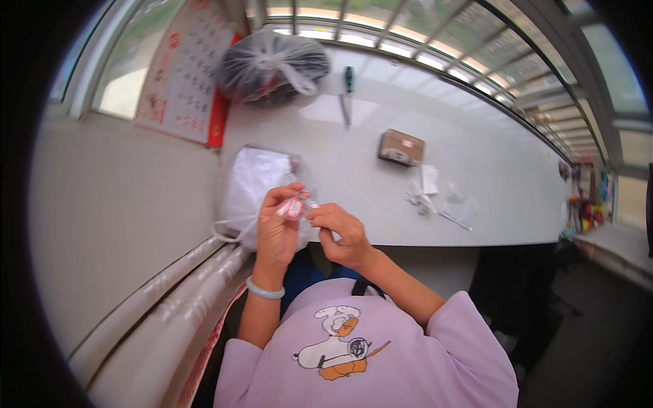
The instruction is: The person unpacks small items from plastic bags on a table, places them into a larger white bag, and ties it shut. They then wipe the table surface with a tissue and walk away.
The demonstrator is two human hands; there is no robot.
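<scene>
Between my hands is a small clear plastic packet [294, 208] bearing a red-and-white label with writing. My left hand [278, 224] grips it from the left, fingertips curled over its top. At its right edge, the fingertips of my right hand [341, 232] pinch the plastic. What the packet holds is too small to make out. Just beyond and beneath my left hand, a white plastic bag [255, 171] lies on the table [352, 204], its loop handle hanging toward the pipes.
At the back left stands a tied, filled plastic bag [275, 64] beside a calendar [178, 76]. A green-handled screwdriver [349, 79], a brown box [403, 148], crumpled white paper [421, 199] and a clear plastic bag [458, 206] lie on the table. White pipes [168, 301] run along my left.
</scene>
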